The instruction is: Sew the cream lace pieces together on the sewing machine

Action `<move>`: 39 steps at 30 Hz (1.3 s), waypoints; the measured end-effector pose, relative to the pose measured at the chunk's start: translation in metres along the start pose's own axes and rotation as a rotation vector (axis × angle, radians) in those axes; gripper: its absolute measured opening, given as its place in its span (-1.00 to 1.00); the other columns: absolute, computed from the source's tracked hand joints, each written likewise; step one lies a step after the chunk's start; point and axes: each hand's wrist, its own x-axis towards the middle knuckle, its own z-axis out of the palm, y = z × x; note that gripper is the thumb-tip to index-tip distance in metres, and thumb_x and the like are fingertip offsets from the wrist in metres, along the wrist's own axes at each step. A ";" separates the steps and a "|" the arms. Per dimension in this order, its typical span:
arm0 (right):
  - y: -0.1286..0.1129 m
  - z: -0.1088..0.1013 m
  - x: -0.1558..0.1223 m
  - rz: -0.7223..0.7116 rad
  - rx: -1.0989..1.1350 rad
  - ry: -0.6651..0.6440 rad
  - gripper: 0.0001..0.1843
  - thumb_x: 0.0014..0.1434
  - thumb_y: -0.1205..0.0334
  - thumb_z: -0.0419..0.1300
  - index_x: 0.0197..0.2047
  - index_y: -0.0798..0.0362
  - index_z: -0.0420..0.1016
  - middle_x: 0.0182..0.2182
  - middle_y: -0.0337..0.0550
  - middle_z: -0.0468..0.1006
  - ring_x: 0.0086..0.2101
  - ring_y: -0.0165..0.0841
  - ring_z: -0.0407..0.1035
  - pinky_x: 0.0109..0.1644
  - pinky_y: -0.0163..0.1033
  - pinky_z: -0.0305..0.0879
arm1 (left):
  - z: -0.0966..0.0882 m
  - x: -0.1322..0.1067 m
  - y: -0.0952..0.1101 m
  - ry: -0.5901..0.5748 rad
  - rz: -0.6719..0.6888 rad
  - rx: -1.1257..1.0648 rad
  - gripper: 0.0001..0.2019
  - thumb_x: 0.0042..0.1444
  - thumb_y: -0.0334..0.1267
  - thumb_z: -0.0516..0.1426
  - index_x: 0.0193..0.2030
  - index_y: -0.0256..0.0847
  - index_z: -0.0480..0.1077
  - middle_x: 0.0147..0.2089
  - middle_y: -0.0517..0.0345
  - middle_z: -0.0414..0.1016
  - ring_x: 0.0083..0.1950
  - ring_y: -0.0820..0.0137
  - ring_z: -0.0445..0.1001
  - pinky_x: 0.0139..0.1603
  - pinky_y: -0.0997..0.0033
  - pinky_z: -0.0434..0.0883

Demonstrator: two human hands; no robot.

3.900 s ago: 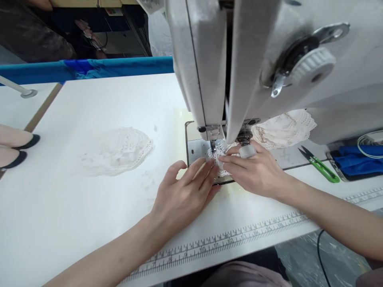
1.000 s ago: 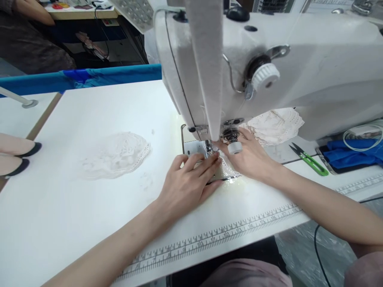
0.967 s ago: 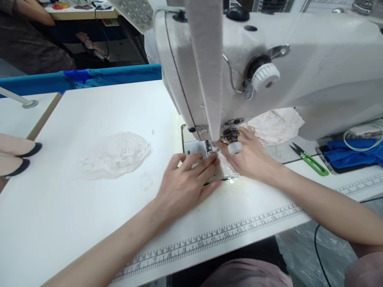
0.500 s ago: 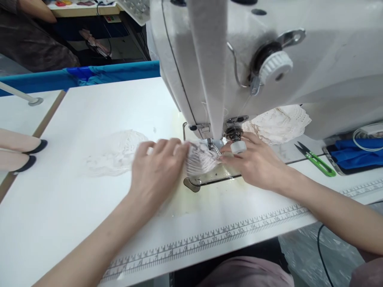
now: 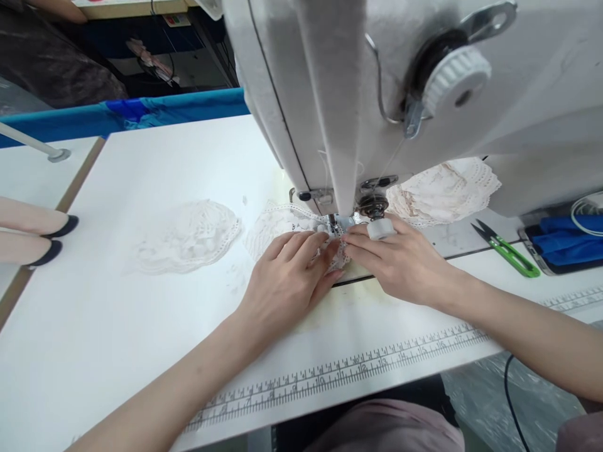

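We have both hands down on a white lace piece (image 5: pixel 269 227) at the presser foot (image 5: pixel 332 222).
The lace lies on the near side of the sewing machine (image 5: pixel 292 81), fanned out to the left of the foot; a moment ago it sits bunched there, with our left hand (image 5: pixel 285 273) farther left. Now that hand is back close to the foot, which we judge leaves the lace flatter for guiding. Its fingers bend over the lace, while our right hand (image 5: pixel 405 260) touches its right part; we cannot tell whether either pinches or only presses. Farther left, another lace piece (image 5: pixel 193 235) rests on the surface (image 5: pixel 141 351); to the right are a lace pile (image 5: pixel 445 191) and green snips (image 5: pixel 511 254).
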 end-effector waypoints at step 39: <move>-0.001 0.018 0.013 0.121 0.029 0.256 -0.71 0.31 0.36 0.05 -0.33 0.04 0.57 -0.53 -0.36 0.57 -0.54 -0.52 0.31 -0.47 -0.33 0.02 | -0.008 0.001 -0.002 0.036 -0.184 -0.271 -0.79 0.18 -0.26 0.14 -0.06 -0.25 0.39 -0.07 0.05 0.55 -0.11 0.29 0.53 -0.17 0.28 0.49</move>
